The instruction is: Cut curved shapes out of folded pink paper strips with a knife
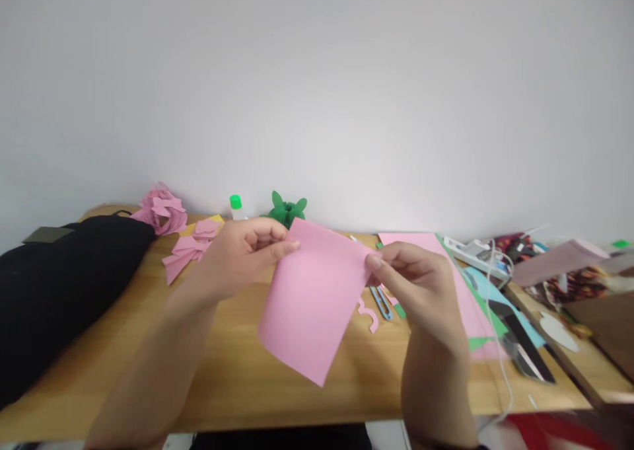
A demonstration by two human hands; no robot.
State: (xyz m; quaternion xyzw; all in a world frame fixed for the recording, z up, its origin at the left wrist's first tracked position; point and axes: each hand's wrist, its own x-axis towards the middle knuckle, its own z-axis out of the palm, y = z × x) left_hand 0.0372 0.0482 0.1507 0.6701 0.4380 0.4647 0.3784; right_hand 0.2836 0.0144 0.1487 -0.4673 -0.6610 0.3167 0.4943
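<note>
A pink sheet of paper hangs tilted above the wooden table, held by its two top corners. My left hand pinches the upper left corner between thumb and fingers. My right hand pinches the upper right corner. Beneath the sheet's right side lie small pink paper offcuts and blue-handled scissors.
A black bag fills the table's left end. Behind it sit a pink paper flower, pink cut pieces, a green-capped glue bottle and a green paper shape. Pink, green and blue sheets, a power strip and clutter lie right.
</note>
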